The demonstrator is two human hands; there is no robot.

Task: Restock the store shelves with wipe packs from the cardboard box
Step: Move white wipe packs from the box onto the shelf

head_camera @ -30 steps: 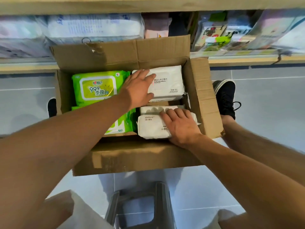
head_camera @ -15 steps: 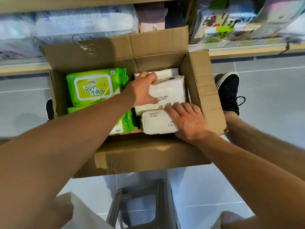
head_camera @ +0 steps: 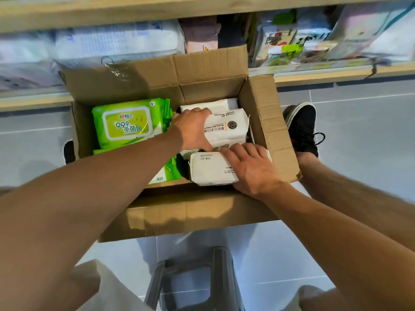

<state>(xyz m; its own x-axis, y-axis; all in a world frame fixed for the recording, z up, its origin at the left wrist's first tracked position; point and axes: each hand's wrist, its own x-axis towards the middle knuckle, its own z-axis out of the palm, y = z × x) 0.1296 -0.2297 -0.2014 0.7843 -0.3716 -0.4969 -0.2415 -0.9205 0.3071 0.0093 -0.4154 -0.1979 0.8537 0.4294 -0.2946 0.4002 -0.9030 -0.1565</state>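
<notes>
- A person leans over an open box (head_camera: pixel 202 212) on the floor, in front of low shelves (head_camera: pixel 336 76).
- The left hand (head_camera: pixel 193 129) curls its fingers round a white pack (head_camera: pixel 226 129) at the far right of the box; the pack tilts up, part lifted.
- The right hand (head_camera: pixel 251 169) lies over a second white pack (head_camera: pixel 211 168) at the near right, fingers fairly straight and pressed on its top. Whether the thumb hooks under it cannot be told.
- A third white pack (head_camera: pixel 215 103) shows behind the lifted one.
- Green packs (head_camera: pixel 128 123) fill the left side of the box, stacked, untouched.
- The shelves beyond hold blurred goods; which are wipes is hard to tell.
- A shoe (head_camera: pixel 302 129) stands to the right of the box, and a stool (head_camera: pixel 193 277) sits near the viewer.
- Judging by this, restocking is far from done: several packs remain boxed, and none in hand has yet left the box.
</notes>
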